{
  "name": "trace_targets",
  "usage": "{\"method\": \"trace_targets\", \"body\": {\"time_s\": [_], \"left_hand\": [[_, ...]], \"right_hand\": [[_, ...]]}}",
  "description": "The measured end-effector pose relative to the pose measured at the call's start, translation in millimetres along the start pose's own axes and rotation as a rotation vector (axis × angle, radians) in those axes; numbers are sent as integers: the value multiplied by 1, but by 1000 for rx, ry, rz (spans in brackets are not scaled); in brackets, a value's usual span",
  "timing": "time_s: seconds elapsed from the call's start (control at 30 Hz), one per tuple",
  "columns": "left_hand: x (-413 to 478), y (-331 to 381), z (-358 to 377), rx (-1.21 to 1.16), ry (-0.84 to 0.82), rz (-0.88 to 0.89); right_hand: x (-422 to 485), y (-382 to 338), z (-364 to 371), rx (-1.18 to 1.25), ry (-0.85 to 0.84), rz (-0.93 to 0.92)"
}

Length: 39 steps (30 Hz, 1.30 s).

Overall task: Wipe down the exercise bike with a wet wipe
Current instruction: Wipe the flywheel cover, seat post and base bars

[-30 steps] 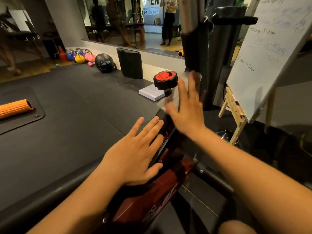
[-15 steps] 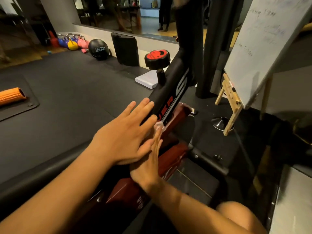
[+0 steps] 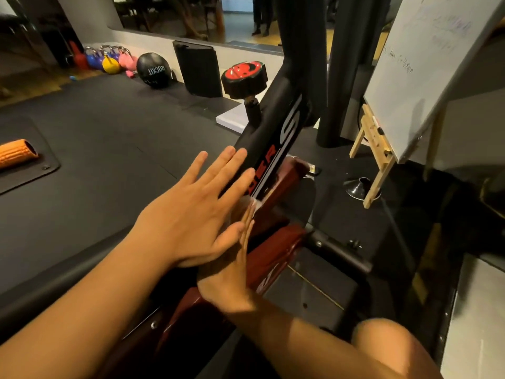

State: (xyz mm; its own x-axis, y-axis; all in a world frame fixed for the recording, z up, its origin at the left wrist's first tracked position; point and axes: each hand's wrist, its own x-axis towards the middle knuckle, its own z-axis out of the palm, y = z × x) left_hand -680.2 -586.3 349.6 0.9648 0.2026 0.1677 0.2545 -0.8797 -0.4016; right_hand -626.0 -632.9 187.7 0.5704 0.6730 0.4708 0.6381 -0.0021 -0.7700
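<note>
The limp, slick wet wipe (image 3: 256, 205) likely wants flat pressure — right hand (image 3: 229, 272), fingers straight, presses it against the bike frame (image 3: 269, 127); left hand (image 3: 188, 217) open, empty.

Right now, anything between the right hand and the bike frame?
Only the wipe, visible at the fingertips of the right hand, against the side of the frame. The left hand lies flat on top, not between.

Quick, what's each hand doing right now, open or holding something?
Left hand: open, flat on the frame.
Right hand: open, pressing the wipe against the frame.
</note>
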Motion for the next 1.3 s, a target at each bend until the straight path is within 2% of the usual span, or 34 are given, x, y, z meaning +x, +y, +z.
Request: {"method": "trace_targets", "body": {"time_s": [0.07, 0.17, 0.3, 0.37, 0.47, 0.57, 0.7, 0.83, 0.97, 1.1, 1.2, 1.3], "left_hand": [[0, 1, 0, 10, 8, 2], [-1, 0, 1, -9, -8, -16], [-1, 0, 0, -28, -30, -47], [-1, 0, 0, -39, -42, -54], [-1, 1, 1, -69, -65, -73], [0, 1, 1, -98, -64, -73], [0, 1, 0, -101, -89, -87], [0, 1, -4, -77, -154, -93], [1, 1, -4, -78, -160, -98], [3, 2, -5, -76, -194, -98], [4, 2, -6, -84, -190, -107], [3, 2, -6, -81, -201, -110]], "right_hand": [[7, 0, -3, -70, 8, -37], [70, 5, -30, -33, 71, 162], [170, -9, -82, 50, 182, 282], [210, -18, -105, 109, 234, 274], [244, -31, -127, 112, 337, 155], [259, -41, -138, 108, 316, 71], [251, -31, -123, -39, 224, -60], [245, -18, -125, 92, 295, 104], [229, -1, -129, 163, 250, 254], [247, -23, -140, -39, 183, 192], [265, -57, -153, -135, 119, 73], [268, -78, -164, -206, 142, -96]]}}
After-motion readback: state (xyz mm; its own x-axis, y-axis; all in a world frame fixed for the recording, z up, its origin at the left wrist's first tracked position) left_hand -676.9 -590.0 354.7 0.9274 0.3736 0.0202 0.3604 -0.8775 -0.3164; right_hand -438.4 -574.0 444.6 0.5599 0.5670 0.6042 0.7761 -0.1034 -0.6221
